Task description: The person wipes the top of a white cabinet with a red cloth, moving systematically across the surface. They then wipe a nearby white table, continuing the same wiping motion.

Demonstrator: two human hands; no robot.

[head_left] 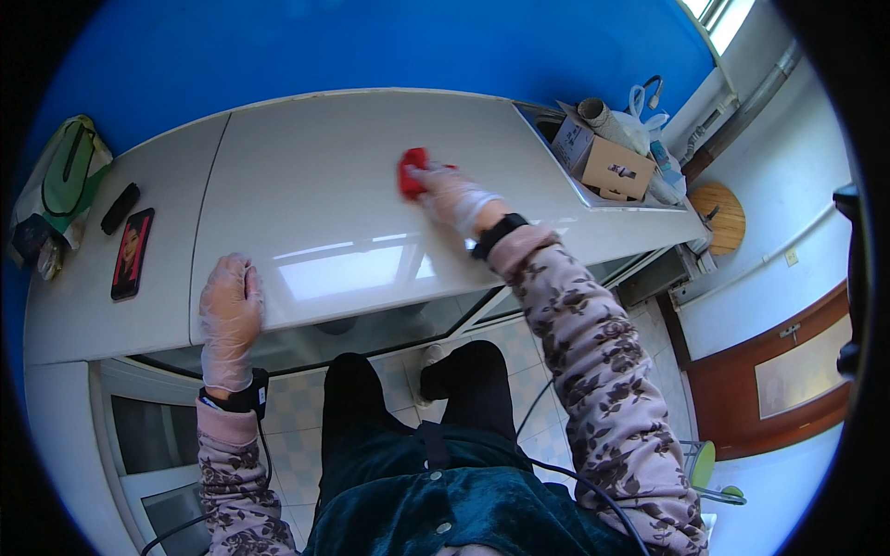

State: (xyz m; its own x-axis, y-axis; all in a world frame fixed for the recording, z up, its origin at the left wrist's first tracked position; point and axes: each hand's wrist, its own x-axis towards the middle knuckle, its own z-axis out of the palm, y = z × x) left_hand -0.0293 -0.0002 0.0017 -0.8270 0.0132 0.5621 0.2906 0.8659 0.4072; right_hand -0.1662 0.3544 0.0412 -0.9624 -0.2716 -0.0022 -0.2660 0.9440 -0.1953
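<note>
My right hand [448, 194], in a clear disposable glove, is shut on a red cloth [413, 174]. It presses the cloth to the glossy white countertop [313, 174], right of the middle; hand and cloth are slightly blurred. My left hand [231, 299], gloved the same way, rests on the counter's front edge, just right of a seam. Nothing shows in it, and its fingertips are hidden behind the knuckles. Black bands circle both wrists.
Left on the counter are a phone [132, 254] with its screen lit, a black case [120, 208] and a green-and-white bag [69, 174]. At right, a cardboard box [615, 167], a rolled item [612, 124] and plastic bags [664, 167] fill the sink area [591, 201]. Cables hang by both arms.
</note>
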